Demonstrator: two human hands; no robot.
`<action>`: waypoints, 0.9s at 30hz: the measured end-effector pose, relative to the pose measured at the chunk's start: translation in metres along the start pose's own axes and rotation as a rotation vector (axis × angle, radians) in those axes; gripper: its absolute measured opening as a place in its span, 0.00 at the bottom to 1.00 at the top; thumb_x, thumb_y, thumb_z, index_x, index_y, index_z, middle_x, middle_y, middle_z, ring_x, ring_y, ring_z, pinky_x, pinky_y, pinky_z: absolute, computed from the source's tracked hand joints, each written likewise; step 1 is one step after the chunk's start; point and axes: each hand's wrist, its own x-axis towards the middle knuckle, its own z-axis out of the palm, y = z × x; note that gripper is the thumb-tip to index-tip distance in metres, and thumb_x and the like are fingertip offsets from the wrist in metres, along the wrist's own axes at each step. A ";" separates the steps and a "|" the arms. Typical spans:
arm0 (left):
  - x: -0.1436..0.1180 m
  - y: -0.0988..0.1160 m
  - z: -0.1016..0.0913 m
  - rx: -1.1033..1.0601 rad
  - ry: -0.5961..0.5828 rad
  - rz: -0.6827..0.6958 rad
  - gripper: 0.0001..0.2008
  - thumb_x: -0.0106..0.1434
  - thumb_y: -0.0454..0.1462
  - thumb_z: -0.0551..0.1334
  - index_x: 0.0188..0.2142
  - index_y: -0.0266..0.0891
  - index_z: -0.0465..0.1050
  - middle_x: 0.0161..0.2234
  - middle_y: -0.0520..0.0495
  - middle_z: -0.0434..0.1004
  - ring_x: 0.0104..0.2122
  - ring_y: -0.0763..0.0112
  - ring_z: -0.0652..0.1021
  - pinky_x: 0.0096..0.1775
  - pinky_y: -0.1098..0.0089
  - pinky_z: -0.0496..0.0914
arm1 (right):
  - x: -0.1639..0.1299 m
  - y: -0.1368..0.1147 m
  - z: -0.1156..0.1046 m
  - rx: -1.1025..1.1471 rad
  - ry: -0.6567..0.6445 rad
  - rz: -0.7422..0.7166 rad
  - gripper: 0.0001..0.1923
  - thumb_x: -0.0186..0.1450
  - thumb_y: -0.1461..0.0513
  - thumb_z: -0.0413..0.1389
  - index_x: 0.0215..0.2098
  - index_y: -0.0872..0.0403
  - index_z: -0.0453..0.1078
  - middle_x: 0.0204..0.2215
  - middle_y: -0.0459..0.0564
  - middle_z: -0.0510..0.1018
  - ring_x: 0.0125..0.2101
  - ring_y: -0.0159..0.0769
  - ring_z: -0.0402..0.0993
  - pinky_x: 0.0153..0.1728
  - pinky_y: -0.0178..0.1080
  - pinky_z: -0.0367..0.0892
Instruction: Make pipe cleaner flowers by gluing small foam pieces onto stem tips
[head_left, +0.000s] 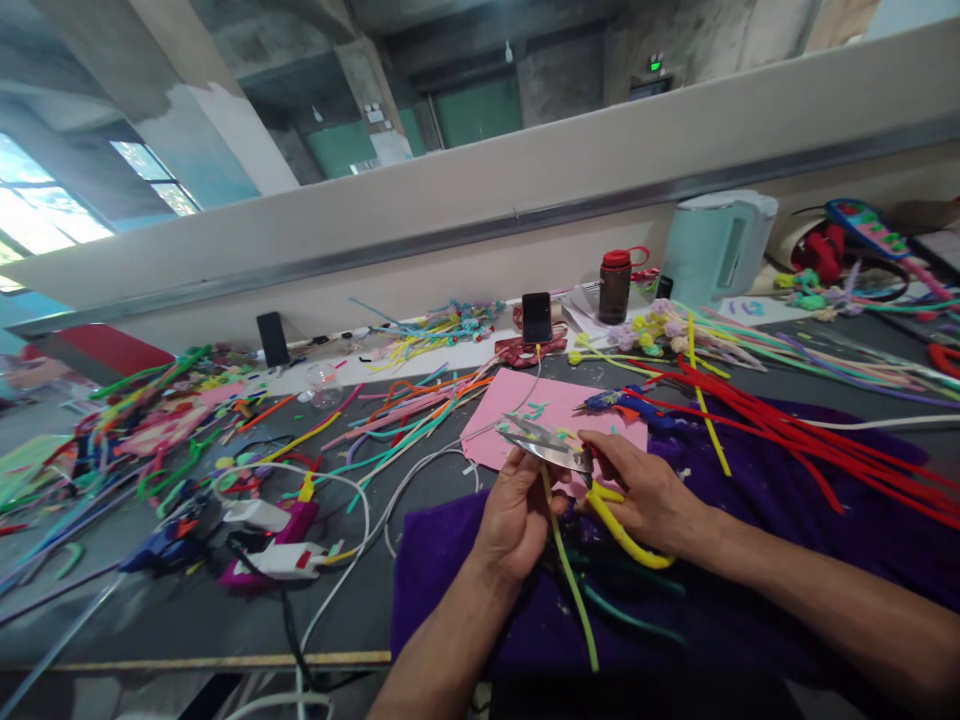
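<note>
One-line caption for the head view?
Right hand works yellow-handled scissors at a green pipe cleaner held by the left hand.

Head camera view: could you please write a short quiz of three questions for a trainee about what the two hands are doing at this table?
1. True or false: the right hand holds scissors with yellow handles.
2. What does the left hand hold at the blades?
A. a red pipe cleaner
B. a green pipe cleaner
C. a glue gun
3. Fill in: behind the hands, on the table, lies a sheet of ____ paper.

Key
1. True. The blades point to the left, over the purple cloth.
2. B, the green pipe cleaner, which hangs down toward the camera.
3. Pink: the pink paper carries small green pieces.
</note>
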 end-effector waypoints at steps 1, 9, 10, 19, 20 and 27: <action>0.000 0.000 0.000 0.003 0.004 0.001 0.10 0.50 0.38 0.67 0.30 0.37 0.70 0.24 0.52 0.71 0.23 0.75 0.72 0.17 0.79 0.62 | 0.000 0.001 0.001 0.000 0.000 0.000 0.32 0.57 0.60 0.57 0.57 0.53 0.50 0.43 0.57 0.70 0.40 0.43 0.70 0.36 0.43 0.69; 0.000 0.001 -0.001 0.004 -0.028 0.016 0.10 0.51 0.37 0.66 0.33 0.37 0.70 0.25 0.52 0.70 0.24 0.76 0.71 0.17 0.80 0.61 | -0.002 0.002 0.002 -0.011 -0.012 -0.002 0.29 0.59 0.60 0.54 0.56 0.54 0.51 0.39 0.55 0.71 0.36 0.40 0.70 0.33 0.41 0.69; 0.000 0.001 -0.001 0.005 -0.032 0.017 0.10 0.51 0.37 0.65 0.33 0.37 0.70 0.25 0.52 0.70 0.24 0.76 0.71 0.17 0.80 0.61 | -0.002 0.002 0.002 -0.011 -0.017 -0.003 0.29 0.59 0.60 0.54 0.56 0.54 0.51 0.38 0.55 0.72 0.35 0.39 0.70 0.32 0.40 0.69; -0.001 0.011 -0.003 -0.049 -0.061 -0.003 0.08 0.54 0.37 0.64 0.31 0.35 0.69 0.27 0.51 0.67 0.26 0.78 0.70 0.19 0.81 0.62 | 0.003 0.003 -0.011 0.164 -0.013 0.188 0.23 0.57 0.56 0.56 0.50 0.53 0.61 0.27 0.46 0.70 0.24 0.30 0.64 0.26 0.33 0.64; -0.001 0.012 -0.004 -0.060 -0.080 -0.007 0.08 0.54 0.37 0.63 0.30 0.34 0.69 0.26 0.52 0.66 0.25 0.79 0.69 0.19 0.82 0.61 | 0.004 0.005 -0.013 0.215 -0.007 0.224 0.23 0.57 0.56 0.56 0.49 0.53 0.62 0.28 0.45 0.69 0.24 0.29 0.63 0.26 0.32 0.63; -0.003 0.012 -0.004 -0.084 -0.180 -0.109 0.09 0.57 0.39 0.61 0.30 0.34 0.68 0.21 0.54 0.60 0.18 0.82 0.64 0.15 0.84 0.57 | 0.010 0.013 -0.014 0.678 0.034 0.393 0.25 0.53 0.54 0.59 0.47 0.54 0.63 0.24 0.41 0.61 0.21 0.26 0.57 0.20 0.30 0.58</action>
